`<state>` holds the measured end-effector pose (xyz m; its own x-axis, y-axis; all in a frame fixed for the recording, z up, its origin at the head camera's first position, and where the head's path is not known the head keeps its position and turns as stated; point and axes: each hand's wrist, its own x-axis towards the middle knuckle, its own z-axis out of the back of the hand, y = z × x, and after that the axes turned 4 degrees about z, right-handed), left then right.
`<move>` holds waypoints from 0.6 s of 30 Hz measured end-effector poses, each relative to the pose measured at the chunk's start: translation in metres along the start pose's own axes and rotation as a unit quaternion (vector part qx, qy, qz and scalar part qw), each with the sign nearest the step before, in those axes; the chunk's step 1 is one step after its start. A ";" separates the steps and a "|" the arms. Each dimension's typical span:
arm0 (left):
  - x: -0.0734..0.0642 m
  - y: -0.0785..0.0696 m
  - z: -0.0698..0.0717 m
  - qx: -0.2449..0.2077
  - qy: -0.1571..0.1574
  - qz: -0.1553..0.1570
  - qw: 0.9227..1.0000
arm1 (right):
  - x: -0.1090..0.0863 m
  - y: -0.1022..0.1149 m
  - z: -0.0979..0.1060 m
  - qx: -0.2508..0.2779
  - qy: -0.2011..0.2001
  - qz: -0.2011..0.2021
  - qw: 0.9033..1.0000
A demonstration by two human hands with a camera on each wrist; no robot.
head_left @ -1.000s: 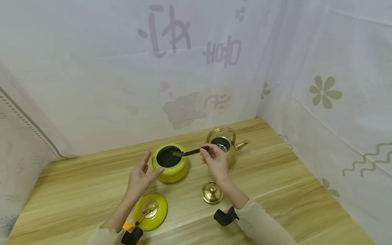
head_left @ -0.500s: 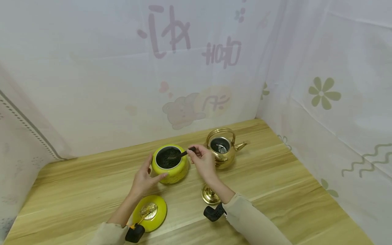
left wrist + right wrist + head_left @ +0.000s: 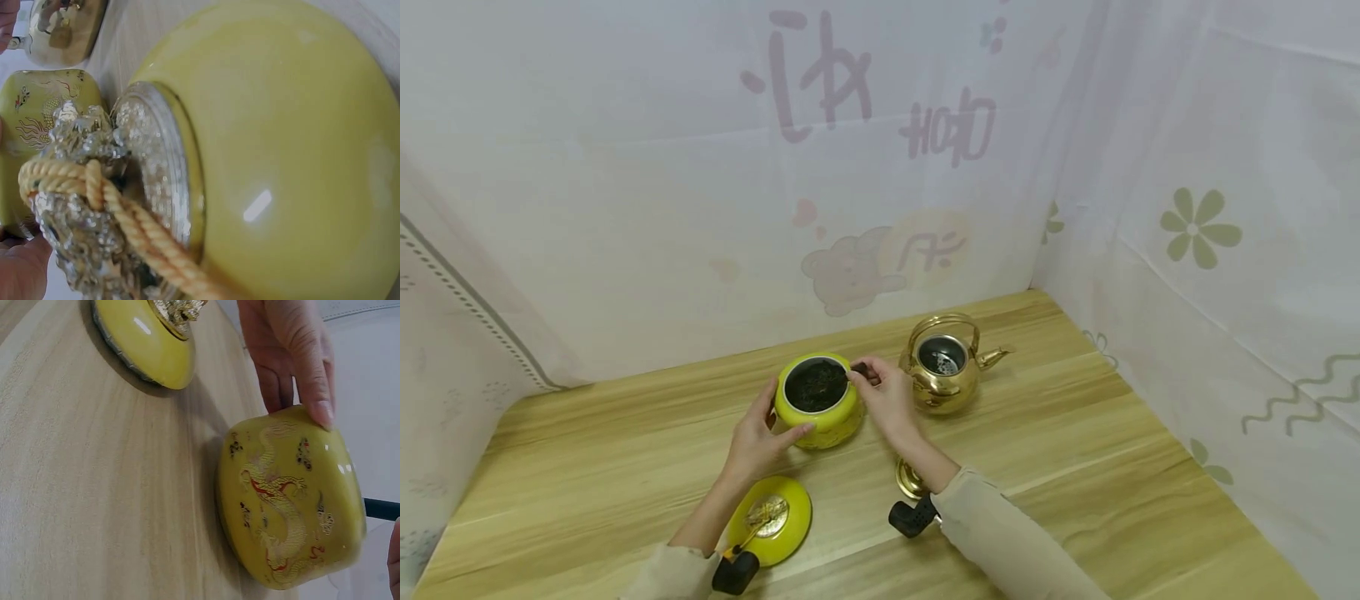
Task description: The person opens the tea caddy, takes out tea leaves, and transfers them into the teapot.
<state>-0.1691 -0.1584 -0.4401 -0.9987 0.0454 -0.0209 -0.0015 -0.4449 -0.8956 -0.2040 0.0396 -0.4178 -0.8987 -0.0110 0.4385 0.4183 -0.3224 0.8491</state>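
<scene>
Head view: yellow jar [image 3: 817,406] of dark tea leaves [image 3: 815,387], lidless.

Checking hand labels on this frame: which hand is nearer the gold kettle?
Right. The right hand is between the yellow jar and the gold kettle, pinching a dark scoop at the jar's rim. The left hand holds the jar's far side, farther away.
</scene>
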 end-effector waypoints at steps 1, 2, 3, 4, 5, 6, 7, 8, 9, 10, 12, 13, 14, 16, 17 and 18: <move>0.000 0.000 0.000 -0.001 0.000 0.000 1.000 | 0.000 -0.001 -0.001 -0.001 0.002 0.000 1.000; 0.000 0.000 0.000 -0.001 0.000 0.000 1.000 | -0.001 -0.002 -0.002 -0.004 0.004 0.002 1.000; 0.000 0.000 0.000 -0.001 0.000 -0.001 1.000 | -0.001 -0.003 -0.003 -0.008 0.005 0.004 1.000; 0.000 0.000 0.000 -0.001 0.000 -0.001 1.000 | -0.001 -0.003 -0.004 -0.011 0.007 0.005 1.000; 0.000 0.000 0.000 -0.001 0.001 -0.001 1.000 | -0.001 -0.004 -0.005 -0.015 0.008 0.007 1.000; 0.000 -0.001 0.000 -0.001 0.001 0.000 1.000 | -0.001 -0.005 -0.005 -0.018 0.009 0.009 1.000; 0.000 -0.001 0.000 0.000 0.000 0.000 1.000 | -0.001 -0.006 -0.006 -0.025 0.009 0.012 1.000; 0.001 0.000 0.000 0.001 0.000 0.001 1.000 | -0.001 -0.006 -0.006 -0.028 0.010 0.013 0.999; 0.001 0.000 0.000 0.001 -0.001 0.002 1.000 | -0.002 -0.006 -0.007 -0.026 0.012 0.014 0.999; 0.001 0.000 0.000 0.002 -0.001 0.002 1.000 | -0.002 -0.007 -0.007 -0.026 0.014 0.017 0.999; 0.001 0.000 0.000 0.002 -0.002 0.002 1.000 | -0.002 -0.007 -0.008 -0.030 0.016 0.021 0.999; 0.001 0.000 0.000 0.003 -0.002 0.002 1.000 | -0.002 -0.007 -0.008 -0.031 0.017 0.023 0.999; 0.001 0.000 0.000 0.003 -0.001 0.002 1.000 | -0.003 -0.007 -0.008 -0.032 0.018 0.025 0.999; 0.001 0.000 0.000 0.002 0.000 0.000 1.000 | -0.003 -0.007 -0.008 -0.039 0.018 0.030 0.999; 0.001 0.000 0.000 0.001 0.001 0.000 1.000 | -0.003 -0.008 -0.009 -0.040 0.019 0.031 0.999; 0.001 0.000 0.000 0.000 0.001 0.000 1.000 | -0.003 -0.008 -0.009 -0.041 0.019 0.032 0.998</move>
<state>-0.1700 -0.1583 -0.4398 -0.9986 0.0475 -0.0215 -0.0019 -0.4457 -0.8952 -0.2060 0.0337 -0.4282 -0.8753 -0.0704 0.4784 0.4648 -0.3954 0.7922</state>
